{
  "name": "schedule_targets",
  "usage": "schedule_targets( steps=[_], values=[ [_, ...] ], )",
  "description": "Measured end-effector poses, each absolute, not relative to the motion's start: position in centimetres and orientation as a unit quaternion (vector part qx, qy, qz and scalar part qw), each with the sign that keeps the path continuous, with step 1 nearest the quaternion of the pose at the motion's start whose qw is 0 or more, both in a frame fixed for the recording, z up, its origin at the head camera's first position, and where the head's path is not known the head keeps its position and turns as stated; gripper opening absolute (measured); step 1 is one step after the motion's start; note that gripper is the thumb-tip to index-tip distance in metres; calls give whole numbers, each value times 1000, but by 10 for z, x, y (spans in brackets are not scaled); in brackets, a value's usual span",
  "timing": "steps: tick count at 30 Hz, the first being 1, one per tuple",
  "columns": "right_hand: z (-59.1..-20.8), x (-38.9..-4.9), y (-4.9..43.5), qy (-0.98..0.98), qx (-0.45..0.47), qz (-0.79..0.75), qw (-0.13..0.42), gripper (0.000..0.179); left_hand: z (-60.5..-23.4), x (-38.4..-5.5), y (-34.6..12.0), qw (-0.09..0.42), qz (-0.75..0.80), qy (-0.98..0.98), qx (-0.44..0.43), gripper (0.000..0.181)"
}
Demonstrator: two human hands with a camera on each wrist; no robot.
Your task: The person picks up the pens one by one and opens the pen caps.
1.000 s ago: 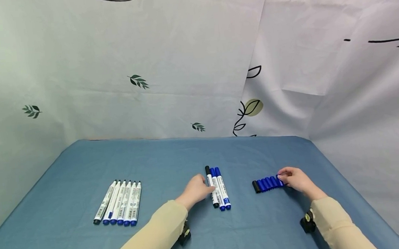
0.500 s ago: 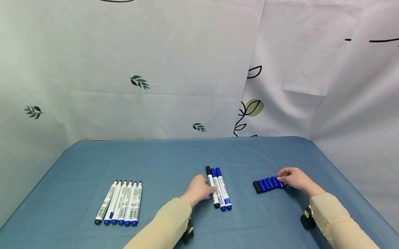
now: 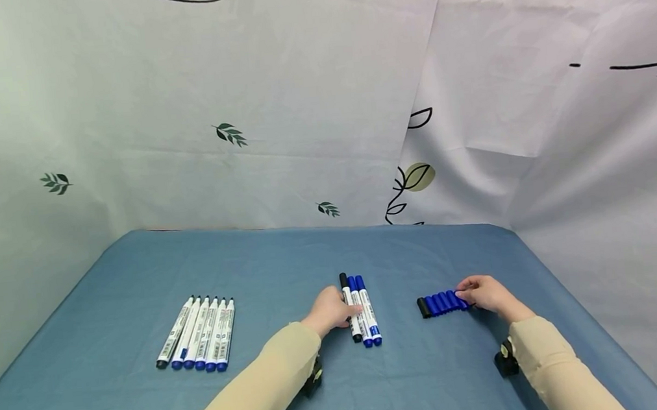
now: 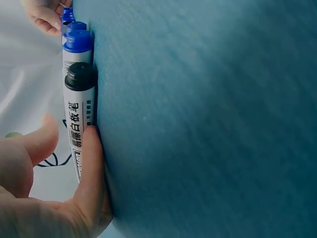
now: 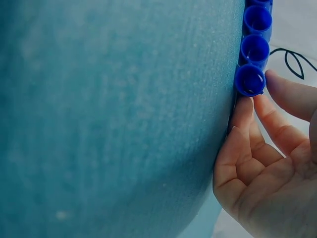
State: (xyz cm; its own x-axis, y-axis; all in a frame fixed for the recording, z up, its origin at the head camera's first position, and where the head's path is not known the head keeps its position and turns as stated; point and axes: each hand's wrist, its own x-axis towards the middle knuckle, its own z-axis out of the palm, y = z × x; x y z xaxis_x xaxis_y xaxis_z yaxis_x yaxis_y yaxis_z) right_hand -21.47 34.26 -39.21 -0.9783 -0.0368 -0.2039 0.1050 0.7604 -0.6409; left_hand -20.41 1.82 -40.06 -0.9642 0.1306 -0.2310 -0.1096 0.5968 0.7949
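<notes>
In the middle of the table, a black whiteboard marker [image 3: 352,320] and two capped blue markers [image 3: 371,315] lie side by side. My left hand [image 3: 328,309] is at their left side. In the left wrist view one finger [image 4: 91,163] lies along the black marker's side, and the thumb [image 4: 47,130] is spread apart over the group. To the right, my right hand [image 3: 485,293] touches the end of a row of blue marker caps [image 3: 442,301]. Its thumb [image 5: 273,79] and fingertips rest against the end blue cap [image 5: 249,80], whose hollow end shows in the right wrist view.
Several uncapped white markers [image 3: 202,336] lie in a row on the left, tips away from me. A black cap [image 3: 423,307] begins the cap row. Blue cloth [image 3: 263,263] covers the table, with a pale patterned curtain [image 3: 296,103] behind it.
My left hand has shifted slightly right, its thumb reaching further across the markers. My right hand has stayed by the end of the cap row, where the end cap now sits more in line.
</notes>
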Motion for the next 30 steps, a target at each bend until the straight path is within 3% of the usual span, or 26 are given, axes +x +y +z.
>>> schedule_targets(
  steps=[12,30],
  values=[
    [-391,-216,343,920,39,-373,113,31,-402,-206,20,131,446,885,8,50],
    [-371,-209,331,911,37,-408,42,39,-403,-205,19,124,442,888,13,51]
  ],
)
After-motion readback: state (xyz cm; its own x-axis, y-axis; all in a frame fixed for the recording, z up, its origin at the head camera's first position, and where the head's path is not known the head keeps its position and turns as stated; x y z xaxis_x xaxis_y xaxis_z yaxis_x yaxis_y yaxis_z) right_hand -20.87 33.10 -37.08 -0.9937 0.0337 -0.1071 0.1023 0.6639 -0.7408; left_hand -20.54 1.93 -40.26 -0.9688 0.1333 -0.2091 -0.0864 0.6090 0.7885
